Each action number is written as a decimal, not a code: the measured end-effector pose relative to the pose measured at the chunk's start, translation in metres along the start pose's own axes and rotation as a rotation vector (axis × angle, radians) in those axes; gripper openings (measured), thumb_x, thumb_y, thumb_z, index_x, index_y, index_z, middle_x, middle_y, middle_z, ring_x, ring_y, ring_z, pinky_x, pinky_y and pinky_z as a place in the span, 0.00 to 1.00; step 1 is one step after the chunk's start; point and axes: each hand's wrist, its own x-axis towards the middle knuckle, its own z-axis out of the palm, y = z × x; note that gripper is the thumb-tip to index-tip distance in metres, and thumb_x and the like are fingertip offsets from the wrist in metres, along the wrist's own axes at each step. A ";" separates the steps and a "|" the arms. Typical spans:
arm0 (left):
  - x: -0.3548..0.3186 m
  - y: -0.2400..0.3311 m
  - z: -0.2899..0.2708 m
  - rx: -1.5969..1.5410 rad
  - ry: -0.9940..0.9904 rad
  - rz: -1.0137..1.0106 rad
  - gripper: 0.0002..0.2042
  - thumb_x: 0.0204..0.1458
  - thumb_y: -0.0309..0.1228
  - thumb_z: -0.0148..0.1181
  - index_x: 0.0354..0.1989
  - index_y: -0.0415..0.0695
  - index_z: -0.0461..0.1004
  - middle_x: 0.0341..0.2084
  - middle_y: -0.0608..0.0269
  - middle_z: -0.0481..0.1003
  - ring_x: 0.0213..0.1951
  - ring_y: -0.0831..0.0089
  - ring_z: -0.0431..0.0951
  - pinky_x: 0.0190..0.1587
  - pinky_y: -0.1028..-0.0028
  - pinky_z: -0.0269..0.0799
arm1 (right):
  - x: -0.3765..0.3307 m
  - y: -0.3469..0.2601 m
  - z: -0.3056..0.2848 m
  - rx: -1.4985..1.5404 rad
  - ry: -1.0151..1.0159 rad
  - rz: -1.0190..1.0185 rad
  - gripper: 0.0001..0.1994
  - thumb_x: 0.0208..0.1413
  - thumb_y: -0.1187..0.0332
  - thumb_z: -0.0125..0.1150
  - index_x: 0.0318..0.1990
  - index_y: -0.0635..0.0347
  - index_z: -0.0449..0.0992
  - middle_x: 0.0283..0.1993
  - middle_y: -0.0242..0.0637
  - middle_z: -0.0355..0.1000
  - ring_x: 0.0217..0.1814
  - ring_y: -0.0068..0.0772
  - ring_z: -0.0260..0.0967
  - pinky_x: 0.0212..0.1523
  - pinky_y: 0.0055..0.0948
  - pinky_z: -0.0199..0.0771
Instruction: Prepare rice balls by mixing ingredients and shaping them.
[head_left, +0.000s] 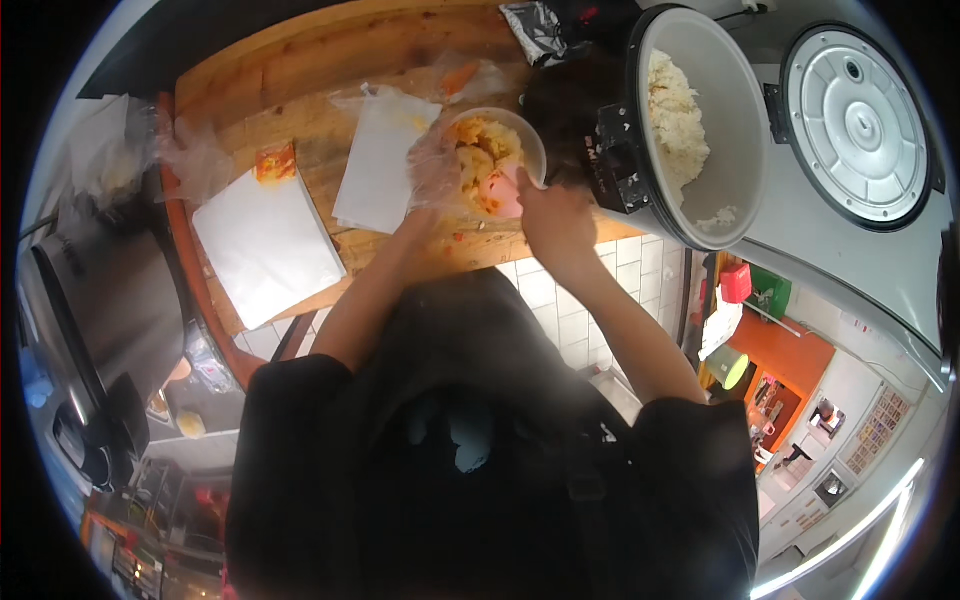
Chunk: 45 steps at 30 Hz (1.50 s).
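Observation:
A white bowl [533, 139] on the wooden table holds yellowish, lumpy food. My left hand [431, 168], seemingly in a thin clear plastic glove, grips the bowl's left side; its fingers look hazy. My right hand [556, 222] is bare and closed on a pink paddle [501, 191], whose blade lies in the food with orange-red smears on it. The paddle's handle is mostly hidden by my fingers. White paper sheets [372, 165] lie just left of my left hand.
A large open rice cooker [735, 130] with white rice [676, 120] stands right of the bowl, its round metal lid [858, 125] raised beyond. Another white paper stack [265, 245] lies at the left of the wooden table [300, 60], by an orange-stained scrap [275, 163].

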 end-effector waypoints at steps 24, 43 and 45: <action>0.010 -0.016 0.007 0.082 -0.033 0.084 0.11 0.58 0.31 0.50 0.44 0.43 0.75 0.34 0.49 0.77 0.38 0.49 0.75 0.42 0.57 0.70 | 0.087 0.000 0.054 0.207 0.161 -0.053 0.22 0.60 0.67 0.49 0.63 0.56 0.64 0.39 0.50 0.76 0.43 0.50 0.75 0.43 0.46 0.76; 0.008 -0.010 0.006 0.212 -0.005 0.052 0.13 0.56 0.28 0.49 0.48 0.43 0.74 0.40 0.48 0.76 0.42 0.48 0.75 0.46 0.59 0.70 | 0.022 -0.017 0.035 0.136 0.079 -0.023 0.19 0.60 0.67 0.49 0.58 0.57 0.69 0.34 0.50 0.76 0.39 0.51 0.76 0.38 0.46 0.76; 0.008 0.010 -0.002 0.118 -0.027 0.163 0.14 0.56 0.27 0.49 0.49 0.44 0.73 0.40 0.48 0.77 0.43 0.49 0.75 0.46 0.59 0.70 | 0.064 -0.012 0.051 0.203 0.133 0.029 0.17 0.60 0.68 0.49 0.56 0.60 0.70 0.34 0.49 0.76 0.39 0.51 0.76 0.38 0.46 0.76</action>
